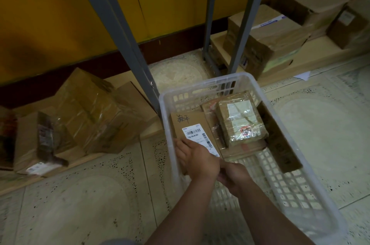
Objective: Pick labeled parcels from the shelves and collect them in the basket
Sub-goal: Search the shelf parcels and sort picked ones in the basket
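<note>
Evidently, a flat brown cardboard parcel with a white barcode label (186,124) is being settled into the white plastic lattice basket (202,84), which is standing on the speckled tiled floor (80,204). The parcel is being placed along the basket's wall at 9 o'clock, with a tape-wrapped brown parcel (240,122) lying at 3 o'clock of it. The left hand (197,158) is being laid flat, fingers straight, on the parcel's near end, and a corner of the label is being covered. The right hand (234,174) is being held just beside the left wrist. It is blurred and partly hidden, so whether anything is being gripped cannot be told.

By judgement, the placing is being finished. Whether the near end is resting on the basket's bottom is hidden. The parcel is best pressed down level, label upward, snug to the wall, so that room at 6 o'clock is being saved. Both hands are best lifted straight upward, so that nothing is being dragged.
</note>
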Tool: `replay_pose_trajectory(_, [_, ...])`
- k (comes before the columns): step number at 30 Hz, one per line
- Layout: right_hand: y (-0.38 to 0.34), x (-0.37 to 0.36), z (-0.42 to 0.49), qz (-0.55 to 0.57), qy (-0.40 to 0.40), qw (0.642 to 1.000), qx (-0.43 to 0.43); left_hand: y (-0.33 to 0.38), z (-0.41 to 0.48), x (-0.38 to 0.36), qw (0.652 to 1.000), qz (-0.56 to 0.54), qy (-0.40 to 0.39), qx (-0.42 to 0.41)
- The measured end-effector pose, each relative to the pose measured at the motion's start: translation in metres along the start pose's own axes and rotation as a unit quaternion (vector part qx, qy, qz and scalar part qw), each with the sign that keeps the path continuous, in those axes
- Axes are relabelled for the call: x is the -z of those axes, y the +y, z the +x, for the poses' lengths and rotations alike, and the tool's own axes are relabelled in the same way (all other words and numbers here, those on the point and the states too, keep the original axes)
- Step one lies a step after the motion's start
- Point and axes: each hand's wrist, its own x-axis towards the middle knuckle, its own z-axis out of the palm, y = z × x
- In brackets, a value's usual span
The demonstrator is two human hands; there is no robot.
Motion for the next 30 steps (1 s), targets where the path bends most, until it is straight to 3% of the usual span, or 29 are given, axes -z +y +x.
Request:
replay_pose_trajectory(7, [0.002, -0.011, 0.002, -0.012, 0.070, 0.997, 0.032, -0.006, 0.007, -0.011, 0.999, 0.003, -0.035, 0.013])
replay_pose_trajectory(14, [0.013, -0.025, 0.020, -0.052, 0.148, 0.986, 0.052, -0.013, 0.022, -0.033, 0.998, 0.052, -0.020, 0.004])
replay_pose_trajectory(21, [0.017, -0.034, 0.033, -0.096, 0.189, 0.975, 0.059, -0.041, 0.042, -0.052, 0.997, 0.003, 0.022, -0.079])
replay_pose_trajectory(25, [0.037, -0.029, 0.039, -0.106, 0.196, 0.974, 0.032, -0.046, 0.057, -0.062, 0.991, -0.135, 0.014, 0.007])
replay_pose_trajectory(30, [0.064, -0.018, 0.081, -0.056, 0.189, 0.980, 0.009, -0.053, 0.084, -0.075, 0.986, -0.149, -0.004, 0.072])
